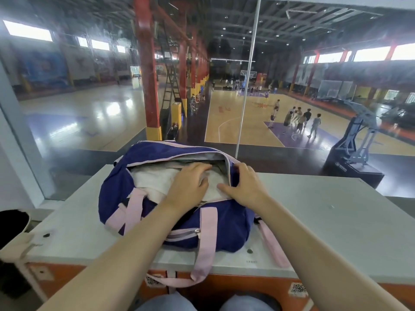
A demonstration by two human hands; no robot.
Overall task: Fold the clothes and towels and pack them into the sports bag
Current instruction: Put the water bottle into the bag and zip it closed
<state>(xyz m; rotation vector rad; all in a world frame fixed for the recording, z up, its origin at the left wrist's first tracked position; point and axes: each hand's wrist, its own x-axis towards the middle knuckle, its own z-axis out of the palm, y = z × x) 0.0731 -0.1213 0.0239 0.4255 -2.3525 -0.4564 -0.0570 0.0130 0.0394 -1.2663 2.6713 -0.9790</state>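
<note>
A blue sports bag (179,198) with pink straps sits unzipped on a grey table (325,221), white folded cloth (155,180) filling its opening. The left hand (190,187) lies flat on the cloth, fingers straight and reaching inside. The right hand (244,184) curls over the bag's right rim, gripping it.

The bag (179,212) takes up the middle of the table (325,221), and both hands (190,185) fill most of its open mouth, the left pressing on the white cloth (152,178), the right (244,185) gripping the rim at the right end. Bare tabletop lies right of the bag and in a narrower band to its left. A glass wall (247,97) closes off the far edge, and pink straps (205,243) trail over the near edge.
</note>
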